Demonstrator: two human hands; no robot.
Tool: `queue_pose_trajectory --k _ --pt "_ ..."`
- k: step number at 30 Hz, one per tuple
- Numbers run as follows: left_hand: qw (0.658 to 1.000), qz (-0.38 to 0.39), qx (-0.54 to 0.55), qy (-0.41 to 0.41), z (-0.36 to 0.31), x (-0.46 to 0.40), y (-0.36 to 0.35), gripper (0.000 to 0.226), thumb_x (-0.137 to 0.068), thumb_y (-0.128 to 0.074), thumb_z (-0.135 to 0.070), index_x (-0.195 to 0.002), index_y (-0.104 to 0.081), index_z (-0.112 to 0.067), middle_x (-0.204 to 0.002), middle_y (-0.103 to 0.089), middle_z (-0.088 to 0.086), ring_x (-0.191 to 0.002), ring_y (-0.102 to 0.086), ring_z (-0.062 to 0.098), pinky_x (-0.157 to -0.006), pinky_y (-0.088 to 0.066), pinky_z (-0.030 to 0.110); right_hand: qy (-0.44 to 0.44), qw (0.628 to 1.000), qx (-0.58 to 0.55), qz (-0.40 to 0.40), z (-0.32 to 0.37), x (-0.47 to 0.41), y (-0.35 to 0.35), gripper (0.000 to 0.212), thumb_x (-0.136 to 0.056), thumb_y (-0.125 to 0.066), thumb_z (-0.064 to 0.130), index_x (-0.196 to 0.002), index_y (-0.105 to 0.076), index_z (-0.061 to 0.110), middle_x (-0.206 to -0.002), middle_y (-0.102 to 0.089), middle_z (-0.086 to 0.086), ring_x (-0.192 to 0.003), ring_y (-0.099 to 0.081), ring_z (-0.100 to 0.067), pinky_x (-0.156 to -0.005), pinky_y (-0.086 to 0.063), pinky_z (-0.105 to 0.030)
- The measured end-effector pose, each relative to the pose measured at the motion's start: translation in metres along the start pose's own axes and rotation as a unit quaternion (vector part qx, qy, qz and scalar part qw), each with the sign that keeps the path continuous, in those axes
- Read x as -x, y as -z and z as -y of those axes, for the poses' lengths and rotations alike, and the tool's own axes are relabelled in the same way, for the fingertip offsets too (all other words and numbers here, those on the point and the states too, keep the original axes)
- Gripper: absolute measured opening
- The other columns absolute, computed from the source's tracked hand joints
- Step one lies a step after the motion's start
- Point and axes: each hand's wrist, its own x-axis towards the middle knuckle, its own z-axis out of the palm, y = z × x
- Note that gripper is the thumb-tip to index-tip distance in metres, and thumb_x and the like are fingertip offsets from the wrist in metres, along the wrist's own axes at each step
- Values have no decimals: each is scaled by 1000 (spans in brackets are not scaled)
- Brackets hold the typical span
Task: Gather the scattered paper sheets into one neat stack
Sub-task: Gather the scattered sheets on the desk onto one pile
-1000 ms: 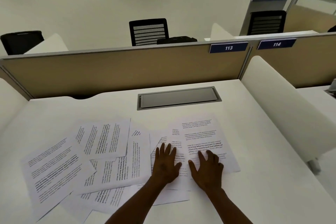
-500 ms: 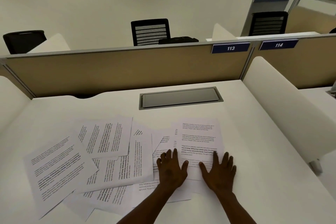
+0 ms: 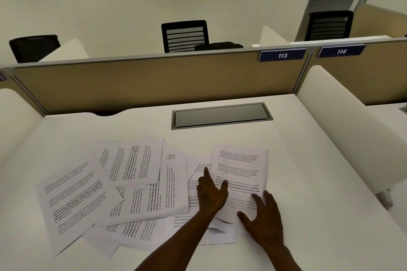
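Both hands lay flat, fingers spread, gripping nothing — left hand (image 3: 210, 196) and right hand (image 3: 265, 220) pressed on the rightmost sheet (image 3: 240, 174); other sheets (image 3: 123, 185) lay scattered left across the desk (image 3: 308, 160).

Head view looks forward-down at the near desk (image 3: 297, 160).

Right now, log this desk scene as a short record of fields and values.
surface: white desk with beige partition behind
sheets: printed paper sheets fanned and overlapping, not yet stacked
rightmost sheet: upright page, near edge buckled between the hands
left hand: flat on the papers, fingers spread, thumb on the rightmost sheet
right hand: flat on that sheet's lower right corner
desk fitting: closed grey cable hatch
labels: 113 and 114
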Motion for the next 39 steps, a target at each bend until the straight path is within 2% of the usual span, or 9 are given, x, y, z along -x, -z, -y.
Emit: queue_pose_trajectory --k 4,8,12,17,23,27,30,34,39 --pt "990 46 105 77 -10 -10 7 87 -83 -73 -45 -152 -30 -14 -146 -51 12 -131 -52 27 -110 -43 40 0 999 -45 12 -4 1 6 83 -75 -71 58 -144 -42 25 -162 -19 -9 -150 -15 -26 -120 -25 -40" --pt "980 88 168 54 -11 -6 5 50 -81 -79 -32 -126 -64 -16 -123 -70 6 -102 -68 17 -89 -57 30 -5 995 -97 -7 -6 2 7 69 -76 -73 54 -135 -53 24 -159 -29 -8 -147 -25 -25 -115 -35 -41" --pt "966 129 225 18 -16 5 6 53 -87 -72 -17 -135 -50 -25 -123 -66 4 -103 -65 17 -79 -57 26 -24 993 -114 -22 -3 1 10 58 -82 -69 51 -129 -57 20 -153 -38 -6 -142 -35 -24 -112 -39 -42" --pt "940 193 279 -29 -23 22 6 59 -91 -63 -5 -140 -42 -31 -133 -61 2 -117 -61 19 -97 -55 41 -51 976 -193 -82 1 -5 23 69 -83 -68 50 -140 -46 18 -142 -52 -9 -128 -51 -28 -106 -45 -44" --pt "865 272 422 12 -10 26 26 57 -86 -71 0 -135 -52 -23 -129 -66 11 -115 -66 34 -96 -52 59 -218 843 -491 1 -16 -32 49 72 -81 -74 47 -140 -49 16 -138 -58 -11 -122 -57 -34 -108 -42 -51" --pt "925 197 323 17 7 20 38 56 -91 -65 -5 -140 -47 -25 -135 -62 5 -120 -62 28 -99 -52 53 -210 786 -575 88 -27 -32 59 45 -75 -77 21 -118 -68 11 -114 -74 -12 -105 -68 -35 -88 -55 -47" --pt "979 84 182 -46 22 16 48 46 -91 -69 -23 -132 -51 -32 -127 -63 -1 -117 -61 21 -96 -55 35 -170 818 -545 72 -28 -28 52 42 -81 -70 1 -121 -64 12 -111 -74 -12 -98 -69 -33 -76 -58 -42" --pt "989 -123 -32 -76 53 13 55 58 -93 -63 -38 -144 -45 -18 -143 -51 6 -135 -44 22 -112 -34 32 -142 882 -447 44 -30 -26 34 56 -87 -62 -8 -138 -49 9 -131 -61 -19 -114 -60 -38 -101 -47 -56" --pt "958 -21 -270 -89 93 12 54 83 -91 -43 -66 -157 -13 -25 -166 6 12 -153 8 31 -123 3 44 -143 906 -397 34 -29 -27 28 59 -88 -62 -5 -142 -47 11 -138 -57 -18 -122 -56 -37 -106 -43 -56"
